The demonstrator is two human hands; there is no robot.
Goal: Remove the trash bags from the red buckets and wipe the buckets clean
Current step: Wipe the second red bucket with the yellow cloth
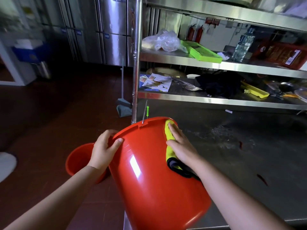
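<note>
The red bucket (154,176) lies tipped at frame centre, its long axis running from its base at about 5 o'clock up to its rim at 12 o'clock, mouth turned away. The left hand (104,149) curls over the rim at 10 o'clock, thumb on the outer wall, steadying it. The right hand (180,145) presses a yellow cloth (170,141) flat-fingered on the wall at 2 o'clock, so the next stroke likely runs along that axis; a second red bucket (79,159) stands at 9 o'clock.
</note>
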